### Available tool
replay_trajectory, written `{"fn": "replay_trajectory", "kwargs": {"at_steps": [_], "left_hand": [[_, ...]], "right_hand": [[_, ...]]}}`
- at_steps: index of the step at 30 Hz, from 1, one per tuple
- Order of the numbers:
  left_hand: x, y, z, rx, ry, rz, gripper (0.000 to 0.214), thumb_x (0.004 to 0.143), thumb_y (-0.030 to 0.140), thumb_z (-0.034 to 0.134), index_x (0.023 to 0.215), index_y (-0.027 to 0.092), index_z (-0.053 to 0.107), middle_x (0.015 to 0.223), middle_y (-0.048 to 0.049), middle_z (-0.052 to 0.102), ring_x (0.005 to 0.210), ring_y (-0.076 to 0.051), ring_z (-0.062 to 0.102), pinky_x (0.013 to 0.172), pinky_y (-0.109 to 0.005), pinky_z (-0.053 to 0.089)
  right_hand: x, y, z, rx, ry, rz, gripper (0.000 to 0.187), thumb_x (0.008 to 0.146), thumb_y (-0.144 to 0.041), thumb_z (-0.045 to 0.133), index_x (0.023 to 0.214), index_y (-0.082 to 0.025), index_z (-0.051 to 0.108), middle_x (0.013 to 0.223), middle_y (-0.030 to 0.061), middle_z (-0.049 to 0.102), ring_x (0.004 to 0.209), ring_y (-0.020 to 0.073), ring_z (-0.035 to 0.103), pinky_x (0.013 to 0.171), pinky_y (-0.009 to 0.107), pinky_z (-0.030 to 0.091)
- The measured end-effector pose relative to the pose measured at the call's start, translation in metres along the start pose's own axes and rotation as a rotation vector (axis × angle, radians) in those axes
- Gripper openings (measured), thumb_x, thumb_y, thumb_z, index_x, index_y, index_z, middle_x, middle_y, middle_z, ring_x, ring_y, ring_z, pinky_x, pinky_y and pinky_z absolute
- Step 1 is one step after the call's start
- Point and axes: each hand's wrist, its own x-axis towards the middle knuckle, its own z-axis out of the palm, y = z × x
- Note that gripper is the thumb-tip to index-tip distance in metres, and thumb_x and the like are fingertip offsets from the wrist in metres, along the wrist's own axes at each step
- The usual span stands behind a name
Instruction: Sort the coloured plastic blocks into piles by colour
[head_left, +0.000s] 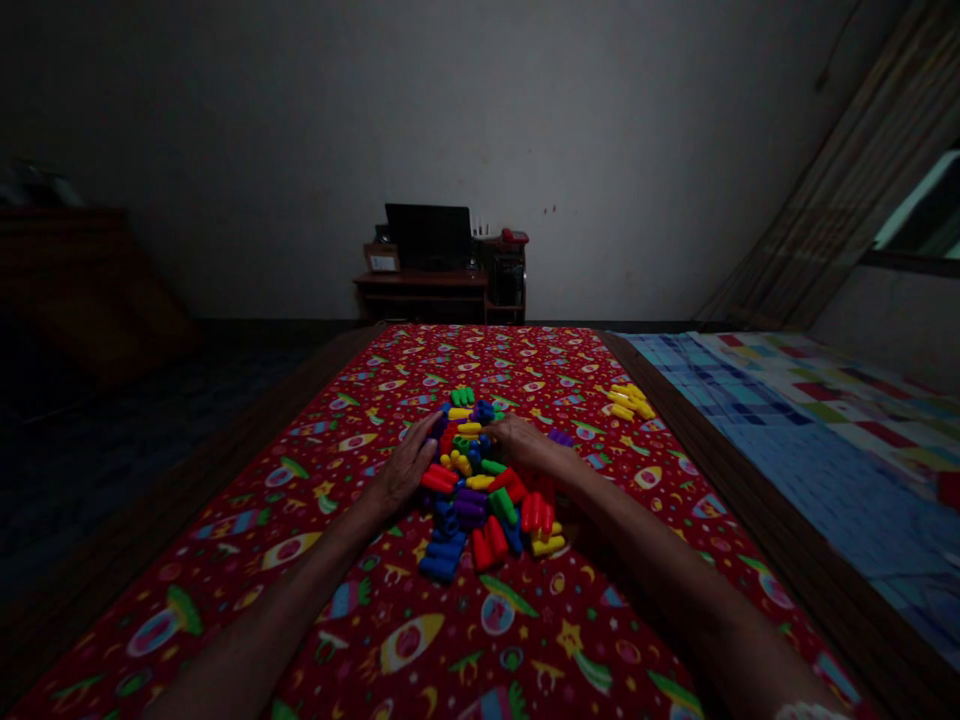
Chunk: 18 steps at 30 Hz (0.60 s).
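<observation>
A pile of plastic building blocks, shaped like joined tubes in red, blue, green, yellow and purple, lies on a red patterned cloth. My left hand rests along the pile's left side, fingers stretched forward and thumb apart, beside a dark blue block and a red block. Over the far right part of the pile, my right hand has its fingers bent inward near a yellow block and blue blocks. Whatever its fingertips grip is hidden.
Several yellow blocks lie apart at the right, a green block behind the pile, and a purple block beyond my right hand. A desk with a monitor stands by the wall. A bed with blue checked bedding is at right.
</observation>
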Motion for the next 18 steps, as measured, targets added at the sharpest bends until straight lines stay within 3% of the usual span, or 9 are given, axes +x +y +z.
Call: {"fn": "replay_trajectory", "kwargs": {"at_steps": [3,6,10,14,18], "left_hand": [[0.001,-0.001,0.000,-0.007,-0.009,0.003,0.062,0.094,0.051,0.023,0.143,0.015,0.036,0.149,-0.0115,0.039,0.137,-0.025,0.036,0.115,-0.045,0.027],[0.001,0.000,0.000,-0.016,-0.017,-0.001,0.061,0.094,0.050,0.023,0.143,0.015,0.037,0.148,-0.0119,0.040,0.136,-0.025,0.038,0.115,-0.046,0.028],[0.001,0.002,-0.001,-0.029,-0.008,0.012,0.060,0.094,0.050,0.024,0.143,0.016,0.036,0.148,-0.0115,0.040,0.136,-0.025,0.038,0.115,-0.046,0.027],[0.001,0.004,-0.002,-0.005,-0.013,0.011,0.059,0.095,0.048,0.024,0.143,0.018,0.036,0.148,-0.0099,0.041,0.134,-0.025,0.040,0.114,-0.045,0.031],[0.002,0.006,-0.002,0.021,-0.004,0.023,0.059,0.094,0.048,0.022,0.143,0.017,0.037,0.147,-0.0104,0.043,0.133,-0.025,0.041,0.113,-0.044,0.032]], "right_hand": [[-0.007,0.002,-0.008,-0.062,-0.006,0.071,0.024,0.083,-0.022,0.057,0.102,-0.015,0.069,0.081,0.0084,0.069,0.069,0.0161,0.058,0.056,0.024,0.030],[-0.020,0.018,-0.028,-0.108,0.060,0.196,0.021,0.086,-0.029,0.055,0.091,-0.015,0.070,0.075,0.0071,0.068,0.063,0.0144,0.056,0.053,0.024,0.026],[-0.043,0.061,-0.057,-0.164,0.256,0.500,0.029,0.089,-0.034,0.050,0.083,-0.015,0.071,0.072,0.0068,0.069,0.063,0.0141,0.058,0.054,0.023,0.028],[-0.074,0.106,-0.073,-0.258,0.409,0.865,0.031,0.088,-0.036,0.051,0.096,-0.015,0.073,0.088,0.0119,0.072,0.077,0.0195,0.064,0.061,0.025,0.037],[-0.104,0.131,-0.073,-0.269,0.436,1.019,0.033,0.088,-0.031,0.049,0.108,-0.017,0.071,0.101,0.0146,0.071,0.089,0.0238,0.065,0.069,0.028,0.043]]}}
